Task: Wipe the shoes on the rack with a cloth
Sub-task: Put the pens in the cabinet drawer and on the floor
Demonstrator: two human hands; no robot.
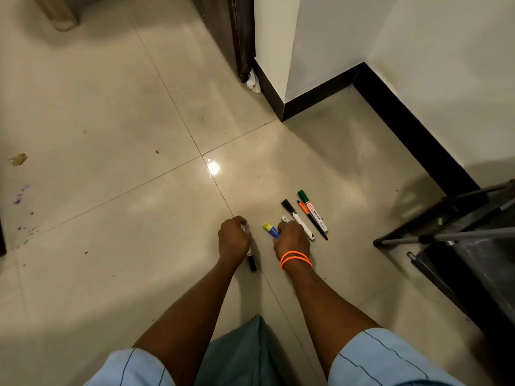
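Left hand (pixel 234 240) curled round a black-capped marker (pixel 252 261); right hand (pixel 291 242) grips a yellow-blue marker (pixel 271 229); 3 markers (pixel 305 215) beside, rack (pixel 459 235) at right.

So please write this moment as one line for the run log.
left hand: holds black marker | right hand: holds blue-yellow marker | floor: three markers | cloth, shoes: not visible

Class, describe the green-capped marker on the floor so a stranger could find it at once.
Start at the dark metal rack on the right, then look left to the row of pens on the floor tiles. The green-capped marker lies farthest right, the thickest, with a red-and-white label.
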